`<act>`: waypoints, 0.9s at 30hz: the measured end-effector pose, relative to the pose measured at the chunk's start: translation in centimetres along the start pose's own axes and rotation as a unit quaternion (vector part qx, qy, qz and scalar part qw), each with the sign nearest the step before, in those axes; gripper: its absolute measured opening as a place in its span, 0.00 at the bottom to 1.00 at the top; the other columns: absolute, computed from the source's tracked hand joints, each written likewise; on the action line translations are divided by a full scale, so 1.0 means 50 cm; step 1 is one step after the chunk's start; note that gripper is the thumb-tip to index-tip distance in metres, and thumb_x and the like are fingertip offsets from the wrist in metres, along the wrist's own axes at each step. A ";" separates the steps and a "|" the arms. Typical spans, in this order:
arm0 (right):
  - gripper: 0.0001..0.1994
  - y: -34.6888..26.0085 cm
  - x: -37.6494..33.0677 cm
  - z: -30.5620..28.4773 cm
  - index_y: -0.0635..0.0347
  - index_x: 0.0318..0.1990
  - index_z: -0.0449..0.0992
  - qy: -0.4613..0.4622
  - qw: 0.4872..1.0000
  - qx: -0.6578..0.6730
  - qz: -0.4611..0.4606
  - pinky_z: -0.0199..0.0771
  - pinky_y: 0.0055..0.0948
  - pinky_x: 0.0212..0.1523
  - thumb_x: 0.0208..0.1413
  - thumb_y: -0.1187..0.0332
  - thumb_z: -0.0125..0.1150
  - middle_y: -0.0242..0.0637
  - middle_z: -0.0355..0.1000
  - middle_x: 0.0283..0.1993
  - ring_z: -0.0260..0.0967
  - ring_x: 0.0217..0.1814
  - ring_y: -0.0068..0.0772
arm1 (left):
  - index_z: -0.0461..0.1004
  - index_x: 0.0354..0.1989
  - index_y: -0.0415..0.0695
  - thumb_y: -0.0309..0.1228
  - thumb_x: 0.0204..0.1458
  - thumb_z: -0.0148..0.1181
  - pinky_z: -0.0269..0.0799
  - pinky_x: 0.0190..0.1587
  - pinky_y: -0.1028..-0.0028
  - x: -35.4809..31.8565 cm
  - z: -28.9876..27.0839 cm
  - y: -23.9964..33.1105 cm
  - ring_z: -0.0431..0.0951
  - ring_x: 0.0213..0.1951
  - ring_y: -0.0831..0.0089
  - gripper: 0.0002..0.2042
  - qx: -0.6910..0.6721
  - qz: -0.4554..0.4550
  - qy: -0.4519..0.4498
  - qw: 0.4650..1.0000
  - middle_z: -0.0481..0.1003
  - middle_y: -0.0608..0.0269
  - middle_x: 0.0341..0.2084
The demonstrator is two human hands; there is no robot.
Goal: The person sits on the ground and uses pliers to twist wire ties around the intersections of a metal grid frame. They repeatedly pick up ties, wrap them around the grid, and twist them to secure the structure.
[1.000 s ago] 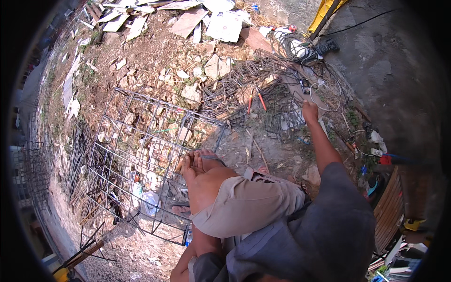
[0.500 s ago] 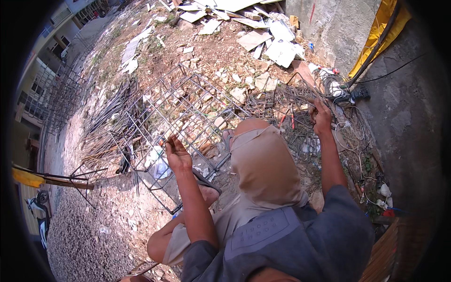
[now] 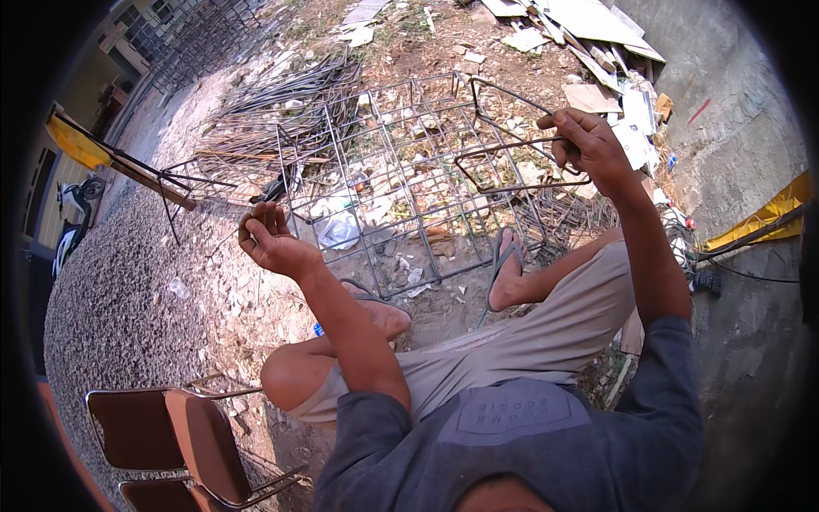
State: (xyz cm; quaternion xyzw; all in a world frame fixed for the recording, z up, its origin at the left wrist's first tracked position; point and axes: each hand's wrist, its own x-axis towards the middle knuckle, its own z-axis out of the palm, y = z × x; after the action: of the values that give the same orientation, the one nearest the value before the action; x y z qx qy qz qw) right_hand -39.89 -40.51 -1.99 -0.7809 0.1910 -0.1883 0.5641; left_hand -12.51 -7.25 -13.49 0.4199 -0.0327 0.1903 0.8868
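Note:
My right hand (image 3: 590, 152) is raised at the right, its fingers closed around dark bent steel rod, a rebar stirrup (image 3: 488, 186). The stirrup's bent sides reach left over the right part of a rebar cage (image 3: 409, 200). This cage, an open grid of steel bars, lies on the ground ahead of my feet. My left hand (image 3: 277, 243) hangs in the air by the cage's left end, fingers curled in. Whatever lies in those fingers, if anything, I cannot make out.
Loose rebar (image 3: 281, 107) lies in a heap beyond the cage, and more bent steel (image 3: 580, 220) lies at its right. Broken white boards (image 3: 597, 34) lie by the concrete wall (image 3: 725, 111). Brown chairs (image 3: 200, 439) stand at lower left, beside gravel (image 3: 128, 316).
My right hand has come up from the pile of bent steel and now holds the stirrup. My left hand has moved left and its fingers are more curled. The view has swung left.

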 end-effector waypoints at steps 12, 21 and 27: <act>0.17 0.368 0.070 0.327 0.67 0.47 0.73 0.108 0.883 0.418 0.186 0.49 0.16 0.13 0.70 0.59 0.47 0.30 0.68 0.23 0.52 0.15 0.12 | 0.77 0.45 0.39 0.33 0.65 0.54 0.67 0.27 0.80 0.151 0.115 0.104 0.71 0.24 0.83 0.11 0.341 0.283 -0.245 0.862 0.77 0.68 0.27; 0.14 0.582 -0.019 0.463 0.58 0.46 0.72 0.119 0.745 0.592 0.283 0.52 0.21 0.20 0.68 0.56 0.52 0.25 0.66 0.23 0.50 0.17 0.15 | 0.76 0.48 0.37 0.42 0.63 0.51 0.71 0.33 0.69 -0.038 -0.148 -0.291 0.76 0.28 0.72 0.19 0.562 -0.264 -0.524 0.583 0.83 0.58 0.34; 0.14 0.695 -0.072 0.478 0.55 0.51 0.71 0.159 0.686 0.621 0.343 0.56 0.25 0.25 0.69 0.57 0.50 0.27 0.68 0.25 0.52 0.19 0.17 | 0.72 0.50 0.36 0.35 0.64 0.52 0.63 0.24 0.80 -0.213 -0.213 -0.390 0.65 0.20 0.83 0.15 0.382 -0.479 -0.501 0.612 0.82 0.60 0.38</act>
State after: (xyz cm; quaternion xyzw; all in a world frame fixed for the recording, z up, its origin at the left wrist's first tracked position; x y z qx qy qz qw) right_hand -33.77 -29.44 -42.38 -0.0899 0.3718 -0.1780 0.9066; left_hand -16.31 -13.72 -36.95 0.7065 -0.1904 -0.5059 0.4567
